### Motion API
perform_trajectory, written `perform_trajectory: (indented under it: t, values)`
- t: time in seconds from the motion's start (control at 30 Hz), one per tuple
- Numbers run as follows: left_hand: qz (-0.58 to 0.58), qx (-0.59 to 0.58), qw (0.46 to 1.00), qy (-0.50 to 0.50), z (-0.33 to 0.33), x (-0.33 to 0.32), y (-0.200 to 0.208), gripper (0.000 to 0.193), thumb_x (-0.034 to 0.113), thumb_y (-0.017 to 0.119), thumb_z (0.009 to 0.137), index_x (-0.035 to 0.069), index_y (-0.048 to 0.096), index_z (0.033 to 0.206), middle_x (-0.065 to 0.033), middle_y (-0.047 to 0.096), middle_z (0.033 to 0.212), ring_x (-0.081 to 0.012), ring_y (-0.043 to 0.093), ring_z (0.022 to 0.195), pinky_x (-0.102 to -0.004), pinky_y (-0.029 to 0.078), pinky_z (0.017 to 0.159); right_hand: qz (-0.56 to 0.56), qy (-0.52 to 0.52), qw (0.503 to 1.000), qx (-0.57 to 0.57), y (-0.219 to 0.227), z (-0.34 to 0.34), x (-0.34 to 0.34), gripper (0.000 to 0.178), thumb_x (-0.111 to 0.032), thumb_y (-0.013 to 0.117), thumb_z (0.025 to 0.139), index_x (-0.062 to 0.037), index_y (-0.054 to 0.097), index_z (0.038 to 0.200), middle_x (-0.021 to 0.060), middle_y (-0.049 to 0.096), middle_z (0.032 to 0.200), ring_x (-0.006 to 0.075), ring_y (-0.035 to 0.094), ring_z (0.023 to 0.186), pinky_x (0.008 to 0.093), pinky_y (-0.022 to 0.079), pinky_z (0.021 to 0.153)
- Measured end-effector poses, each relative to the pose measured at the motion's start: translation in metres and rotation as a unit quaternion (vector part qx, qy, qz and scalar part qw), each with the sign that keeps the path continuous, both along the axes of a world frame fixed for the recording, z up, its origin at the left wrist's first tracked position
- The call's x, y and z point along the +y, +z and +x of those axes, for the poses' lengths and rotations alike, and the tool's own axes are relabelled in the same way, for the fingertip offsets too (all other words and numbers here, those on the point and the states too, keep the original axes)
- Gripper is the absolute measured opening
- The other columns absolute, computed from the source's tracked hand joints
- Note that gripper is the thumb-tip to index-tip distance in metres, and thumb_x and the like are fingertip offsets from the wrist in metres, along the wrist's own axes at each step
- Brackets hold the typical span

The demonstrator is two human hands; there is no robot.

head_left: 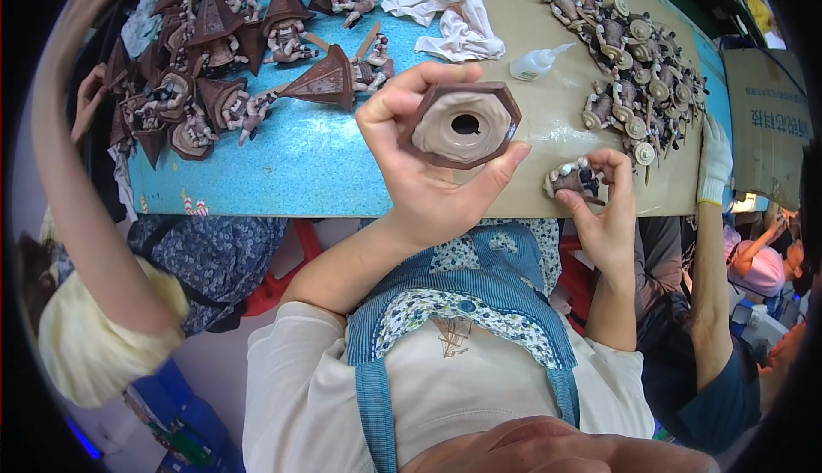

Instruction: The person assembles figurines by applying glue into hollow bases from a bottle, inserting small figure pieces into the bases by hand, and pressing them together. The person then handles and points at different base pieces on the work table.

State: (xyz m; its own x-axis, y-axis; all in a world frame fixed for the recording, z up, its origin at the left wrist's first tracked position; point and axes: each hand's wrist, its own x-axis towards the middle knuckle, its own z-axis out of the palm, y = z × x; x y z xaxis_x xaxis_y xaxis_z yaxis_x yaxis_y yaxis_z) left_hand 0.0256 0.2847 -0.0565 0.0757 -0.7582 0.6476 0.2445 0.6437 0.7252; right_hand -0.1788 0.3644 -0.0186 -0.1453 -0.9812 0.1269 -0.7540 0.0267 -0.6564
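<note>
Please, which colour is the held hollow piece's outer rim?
The outer rim is dark brown, clearest in head view.

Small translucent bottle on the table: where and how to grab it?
I'd pinch the translucent bottle by its wide, rounded body, coming from the near side. Its thin nozzle slants right and away, so that approach should keep fingers off the tip; the white cloth lies up to its left.
</note>
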Motion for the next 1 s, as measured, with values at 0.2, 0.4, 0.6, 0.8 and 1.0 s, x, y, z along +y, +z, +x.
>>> perform_trajectory:
  t: [0.2, 0.4, 0.6, 0.8, 1.0]
  values:
    - [0.292, 0.096, 0.918, -0.251, 0.021, 0.018, 0.023, 0.081, -0.001, 0.078, 0.072, 0.0, 0.026, 0.134, -0.0145, 0.048, 0.125, -0.0204, 0.051, 0.118, -0.0344, 0.043, 0.1, 0.04, 0.079, 0.901, -0.425, -0.001, -0.013, -0.01, 0.041, -0.004, 0.076, 0.081, -0.0041, 0.05, 0.112, 0.0057, 0.057, 0.11, 0.0104, 0.055, 0.097, 0.0237, 0.043, 0.086]
    - [0.329, -0.033, 0.901, -0.283, 0.007, 0.03, 0.012, 0.088, 0.01, 0.091, 0.064, 0.002, 0.036, 0.132, -0.0069, 0.054, 0.118, -0.0147, 0.055, 0.11, -0.0301, 0.045, 0.094, 0.034, 0.157, 0.838, -0.522, -0.005, -0.008, -0.009, 0.043, -0.006, 0.077, 0.081, -0.0034, 0.048, 0.112, 0.0081, 0.057, 0.11, 0.0122, 0.054, 0.097, 0.0257, 0.044, 0.086]
    - [0.25, -0.114, 0.941, -0.196, -0.014, 0.041, 0.024, 0.067, 0.01, 0.089, 0.067, 0.003, 0.046, 0.117, -0.0046, 0.062, 0.102, -0.012, 0.061, 0.095, -0.0268, 0.05, 0.083, -0.047, 0.163, 0.891, -0.42, -0.011, 0.004, 0.004, 0.037, -0.006, 0.072, 0.086, -0.0013, 0.047, 0.113, 0.0078, 0.057, 0.105, 0.0118, 0.054, 0.093, 0.0258, 0.044, 0.083]
    - [0.197, -0.096, 0.961, -0.17, -0.016, 0.048, 0.012, 0.064, 0.004, 0.087, 0.069, 0.002, 0.046, 0.118, -0.0075, 0.065, 0.1, -0.0141, 0.064, 0.092, -0.0282, 0.051, 0.082, 0.18, 0.067, 0.762, -0.619, 0.004, 0.0, 0.009, 0.036, -0.01, 0.07, 0.089, -0.0023, 0.049, 0.117, 0.0024, 0.057, 0.103, 0.0067, 0.054, 0.091, 0.0201, 0.044, 0.08]
    - [0.274, -0.064, 0.92, -0.271, -0.005, 0.035, 0.017, 0.082, 0.011, 0.09, 0.065, 0.001, 0.038, 0.128, -0.0076, 0.055, 0.116, -0.0145, 0.056, 0.108, -0.0307, 0.047, 0.093, 0.064, 0.097, 0.878, -0.465, 0.015, -0.002, 0.0, 0.033, -0.006, 0.07, 0.086, -0.0027, 0.05, 0.113, 0.0023, 0.056, 0.101, 0.0077, 0.054, 0.089, 0.0215, 0.044, 0.079]
